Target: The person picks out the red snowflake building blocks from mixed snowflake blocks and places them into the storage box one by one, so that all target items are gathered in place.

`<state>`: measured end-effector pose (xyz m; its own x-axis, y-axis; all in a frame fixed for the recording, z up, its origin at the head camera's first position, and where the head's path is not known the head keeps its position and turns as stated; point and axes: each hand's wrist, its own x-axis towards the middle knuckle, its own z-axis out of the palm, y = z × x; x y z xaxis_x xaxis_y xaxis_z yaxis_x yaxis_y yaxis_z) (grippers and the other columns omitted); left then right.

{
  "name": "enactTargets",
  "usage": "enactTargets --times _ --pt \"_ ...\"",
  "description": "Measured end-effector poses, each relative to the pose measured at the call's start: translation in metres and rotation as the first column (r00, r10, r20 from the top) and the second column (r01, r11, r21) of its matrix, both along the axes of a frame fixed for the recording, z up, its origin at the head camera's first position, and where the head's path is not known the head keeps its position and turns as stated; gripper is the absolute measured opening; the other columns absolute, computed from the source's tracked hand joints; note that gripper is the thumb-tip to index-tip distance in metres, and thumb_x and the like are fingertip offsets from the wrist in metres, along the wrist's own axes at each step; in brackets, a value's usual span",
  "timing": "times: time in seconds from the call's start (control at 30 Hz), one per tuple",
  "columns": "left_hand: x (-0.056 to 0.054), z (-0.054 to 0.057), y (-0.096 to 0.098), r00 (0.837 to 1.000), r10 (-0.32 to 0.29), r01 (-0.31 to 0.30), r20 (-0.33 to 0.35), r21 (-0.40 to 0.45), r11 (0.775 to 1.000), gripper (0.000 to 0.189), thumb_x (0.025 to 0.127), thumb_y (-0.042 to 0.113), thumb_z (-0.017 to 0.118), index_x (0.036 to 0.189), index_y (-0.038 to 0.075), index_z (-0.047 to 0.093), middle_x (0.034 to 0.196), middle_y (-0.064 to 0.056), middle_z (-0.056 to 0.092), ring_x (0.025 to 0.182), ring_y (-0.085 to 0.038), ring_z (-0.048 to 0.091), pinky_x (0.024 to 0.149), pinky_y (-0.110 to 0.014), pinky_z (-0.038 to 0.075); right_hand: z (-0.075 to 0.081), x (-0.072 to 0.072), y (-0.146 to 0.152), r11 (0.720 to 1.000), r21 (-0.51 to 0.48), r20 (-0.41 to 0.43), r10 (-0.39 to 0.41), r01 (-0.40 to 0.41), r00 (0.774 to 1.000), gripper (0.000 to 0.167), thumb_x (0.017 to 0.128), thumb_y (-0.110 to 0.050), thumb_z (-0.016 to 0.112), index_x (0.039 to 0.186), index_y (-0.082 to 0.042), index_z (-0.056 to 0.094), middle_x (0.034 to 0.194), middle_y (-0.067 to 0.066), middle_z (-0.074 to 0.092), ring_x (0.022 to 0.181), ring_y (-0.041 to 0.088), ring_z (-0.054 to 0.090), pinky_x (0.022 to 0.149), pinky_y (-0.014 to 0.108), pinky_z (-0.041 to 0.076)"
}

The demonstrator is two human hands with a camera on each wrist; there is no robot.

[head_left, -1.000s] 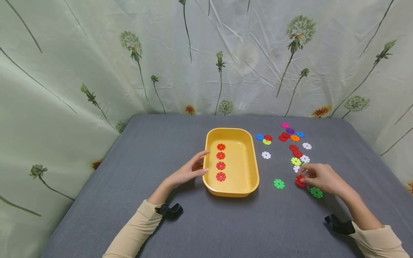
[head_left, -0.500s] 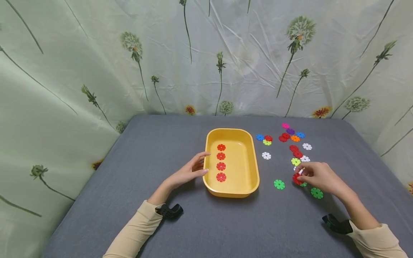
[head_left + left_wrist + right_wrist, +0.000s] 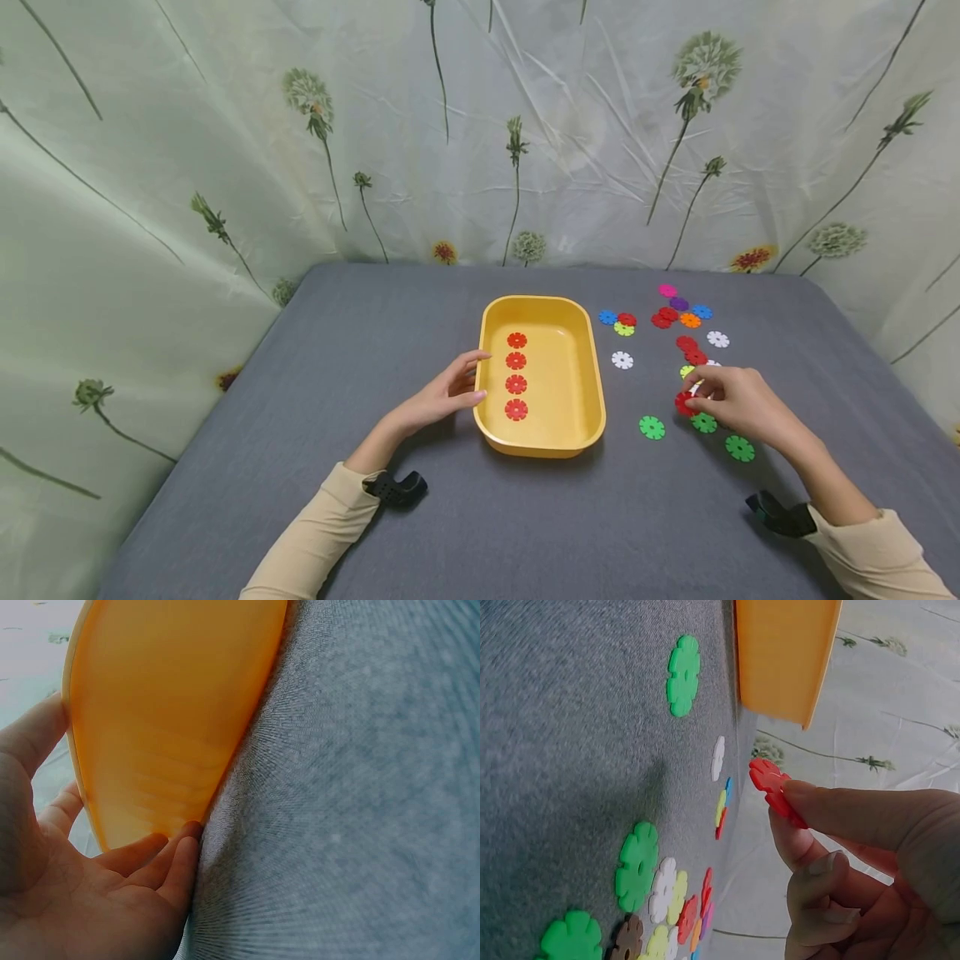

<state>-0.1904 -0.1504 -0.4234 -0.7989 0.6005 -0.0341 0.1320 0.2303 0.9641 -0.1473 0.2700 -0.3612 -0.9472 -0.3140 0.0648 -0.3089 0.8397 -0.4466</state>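
Right hand [image 3: 742, 403]: pinching red flower-shaped plastic disc [image 3: 771, 782]. Left hand [image 3: 438, 395]: gripping yellow plastic tray [image 3: 534, 451]. Slack pinch could drop disc short.

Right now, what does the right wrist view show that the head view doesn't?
Only the right wrist view: a dark brown disc. Only the head view: the left hand touching the tub, and four red discs inside. Both: the right hand pinching a red disc, the tub, and three green discs.
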Motion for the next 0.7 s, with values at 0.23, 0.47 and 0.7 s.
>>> enactTargets --times 0.23,0.47,0.7 --pt "-0.0003 -0.0003 -0.0007 1.000 -0.003 0.003 0.000 0.005 1.000 0.063 0.092 0.020 0.058 0.145 0.019 0.023 0.152 -0.015 0.029 0.139 -0.033 0.033 0.114 -0.051 0.027 0.0022 -0.0020 -0.0043 1.000 -0.005 0.003 -0.013 0.013 1.000 0.016 0.077 -0.010 0.074 0.091 -0.009 0.066 0.075 0.001 0.069 0.062 0.000 0.054 0.053 0.019 0.043" --pt "-0.0001 -0.0007 -0.0006 1.000 0.000 0.000 -0.005 0.005 1.000 0.062 0.092 0.020 0.058 0.145 0.021 0.024 0.152 -0.015 0.028 0.139 -0.034 0.033 0.114 -0.051 0.026 0.0035 -0.0021 -0.0070 0.999 -0.024 -0.003 -0.023 0.023 1.000 0.016 0.078 -0.008 0.072 0.093 -0.008 0.066 0.077 0.003 0.069 0.063 0.003 0.056 0.052 0.019 0.045" --pt "-0.0003 -0.0004 -0.0010 1.000 0.001 -0.001 -0.002 0.002 1.000 0.063 0.092 0.021 0.058 0.145 0.020 0.024 0.152 -0.014 0.028 0.140 -0.033 0.033 0.114 -0.051 0.026 0.0019 -0.0017 -0.0100 0.998 -0.048 -0.034 -0.031 0.029 0.999 0.013 0.079 -0.007 0.070 0.092 -0.009 0.068 0.075 0.004 0.069 0.057 -0.001 0.051 0.048 0.021 0.041"
